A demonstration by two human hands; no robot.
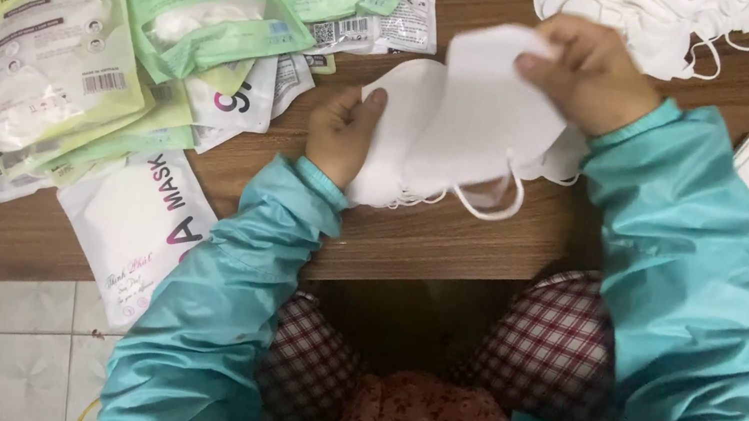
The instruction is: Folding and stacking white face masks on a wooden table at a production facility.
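Soft, even indoor light, faint shadows, slight motion blur throughout.

Both arms, clad in teal sleeves, are bent at the elbows and reach away from the body. The left hand (342, 132) is held lower and nearer, its fingers (369, 108) curled into a closed grip with the thumb pointing far. The right hand (588, 74) is raised farther out, to the right, with its fingers (533, 63) pinched together and the wrist bent to the left.
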